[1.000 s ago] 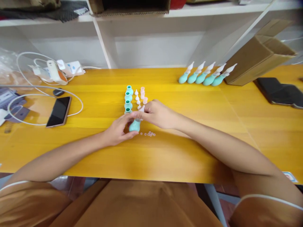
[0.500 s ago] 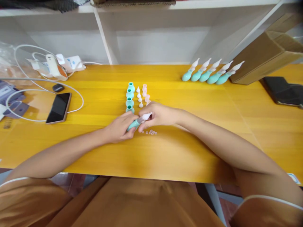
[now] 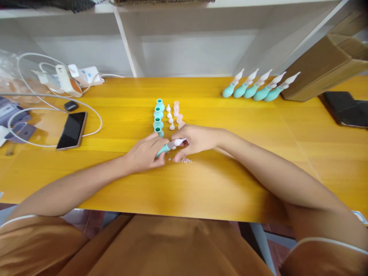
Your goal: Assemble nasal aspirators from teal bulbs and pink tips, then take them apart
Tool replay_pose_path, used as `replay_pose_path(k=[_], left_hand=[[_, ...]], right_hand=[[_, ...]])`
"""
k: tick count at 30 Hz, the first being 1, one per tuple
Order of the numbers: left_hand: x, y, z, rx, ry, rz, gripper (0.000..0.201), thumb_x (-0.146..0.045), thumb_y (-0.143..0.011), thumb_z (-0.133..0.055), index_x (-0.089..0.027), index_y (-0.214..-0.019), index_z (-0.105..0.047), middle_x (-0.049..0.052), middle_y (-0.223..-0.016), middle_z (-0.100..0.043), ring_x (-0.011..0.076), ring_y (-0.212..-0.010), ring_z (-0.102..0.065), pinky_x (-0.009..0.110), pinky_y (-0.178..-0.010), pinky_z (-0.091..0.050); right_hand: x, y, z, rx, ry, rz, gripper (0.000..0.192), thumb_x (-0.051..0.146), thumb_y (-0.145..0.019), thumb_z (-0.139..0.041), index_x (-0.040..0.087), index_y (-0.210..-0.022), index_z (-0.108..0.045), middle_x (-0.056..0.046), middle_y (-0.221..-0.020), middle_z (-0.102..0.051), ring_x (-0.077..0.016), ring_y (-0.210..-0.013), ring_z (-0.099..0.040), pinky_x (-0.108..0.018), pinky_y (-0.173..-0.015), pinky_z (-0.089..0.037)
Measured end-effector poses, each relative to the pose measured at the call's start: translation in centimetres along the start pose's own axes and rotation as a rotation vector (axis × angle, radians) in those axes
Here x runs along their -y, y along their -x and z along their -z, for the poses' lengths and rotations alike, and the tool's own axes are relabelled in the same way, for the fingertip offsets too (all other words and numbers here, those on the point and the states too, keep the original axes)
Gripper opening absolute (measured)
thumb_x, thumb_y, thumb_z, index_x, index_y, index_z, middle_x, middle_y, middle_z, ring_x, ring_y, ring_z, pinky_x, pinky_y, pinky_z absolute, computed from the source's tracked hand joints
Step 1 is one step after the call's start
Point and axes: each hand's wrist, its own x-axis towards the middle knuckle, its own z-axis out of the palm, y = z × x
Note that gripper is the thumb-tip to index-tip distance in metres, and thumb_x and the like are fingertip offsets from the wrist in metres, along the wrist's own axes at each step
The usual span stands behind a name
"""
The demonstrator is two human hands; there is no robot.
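My left hand (image 3: 145, 154) grips the teal bulb (image 3: 161, 150) of a small aspirator, tilted on its side just above the yellow table (image 3: 120, 180). My right hand (image 3: 195, 140) pinches the clear and white nozzle (image 3: 176, 143) fitted on that bulb. Just beyond my hands stand a column of teal bulbs (image 3: 158, 117), a column of small white tips (image 3: 170, 117) and a column of pale pink caps (image 3: 178, 113). Several tiny clear rings (image 3: 185, 160) lie on the table under my right hand.
Several finished teal aspirators (image 3: 260, 87) lie in a row at the back right beside a cardboard box (image 3: 324, 67). A black case (image 3: 343, 109) is at the far right. A phone (image 3: 71, 130), white cables (image 3: 34, 115) and chargers (image 3: 71, 78) occupy the left. White shelving (image 3: 184, 42) stands behind.
The bulb has gone from standing upright to tilted sideways between my hands, and the nozzle now sits on it. The view has shifted slightly.
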Motion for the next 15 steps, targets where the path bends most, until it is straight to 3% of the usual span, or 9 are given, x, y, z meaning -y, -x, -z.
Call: replay_pose_path(k=[2,5,8,11,15], left_hand=[[0.1,0.1,-0.1,-0.007,0.015,0.034,0.03,-0.017,-0.096,-0.056,-0.017,-0.126,-0.06,0.008,-0.097,-0.071,0.0263,-0.088,-0.063,0.039,-0.081,-0.057],[0.3,0.3,-0.3,-0.018,0.059,0.1,0.023,-0.027,-0.102,-0.059,-0.018,-0.123,-0.062,0.007,-0.094,-0.069,0.026,-0.088,-0.065,0.038,-0.08,-0.057],[0.6,0.3,-0.2,-0.017,0.181,0.144,0.027,-0.044,-0.108,-0.06,-0.019,-0.119,-0.063,0.007,-0.097,-0.07,0.0242,-0.089,-0.067,0.037,-0.082,-0.057],[0.6,0.1,0.0,-0.03,0.301,0.157,0.027,-0.047,-0.11,-0.057,-0.021,-0.116,-0.062,0.006,-0.097,-0.071,0.0225,-0.087,-0.067,0.036,-0.081,-0.057],[0.2,-0.1,0.1,-0.169,0.43,0.093,0.012,-0.035,-0.108,-0.061,-0.024,-0.113,-0.059,0.005,-0.096,-0.076,0.0213,-0.089,-0.07,0.038,-0.086,-0.057]], right_hand=[[0.1,0.0,-0.2,-0.029,-0.082,-0.036,0.06,0.071,-0.102,-0.064,0.019,-0.073,-0.059,0.006,-0.065,-0.047,-0.0103,-0.062,-0.04,-0.026,-0.061,-0.029],[0.0,-0.4,-1.3,-0.178,-0.182,-0.081,0.075,0.081,-0.107,-0.045,0.019,-0.067,-0.056,0.004,-0.06,-0.042,-0.0109,-0.061,-0.036,-0.028,-0.06,-0.03],[-0.3,-1.0,-2.6,-0.237,-0.401,-0.086,0.08,0.09,-0.103,-0.04,0.022,-0.062,-0.043,0.006,-0.056,-0.031,-0.0099,-0.054,-0.026,-0.028,-0.054,-0.025],[-0.5,-1.5,-3.5,-0.221,-0.679,-0.022,0.078,0.095,-0.099,-0.037,0.024,-0.066,-0.035,0.008,-0.06,-0.023,-0.0095,-0.052,-0.02,-0.028,-0.05,-0.02],[-0.5,-1.6,-3.9,-0.201,-0.742,0.12,0.073,0.092,-0.099,-0.047,0.023,-0.076,-0.044,0.008,-0.068,-0.031,-0.0087,-0.053,-0.026,-0.026,-0.051,-0.023]])
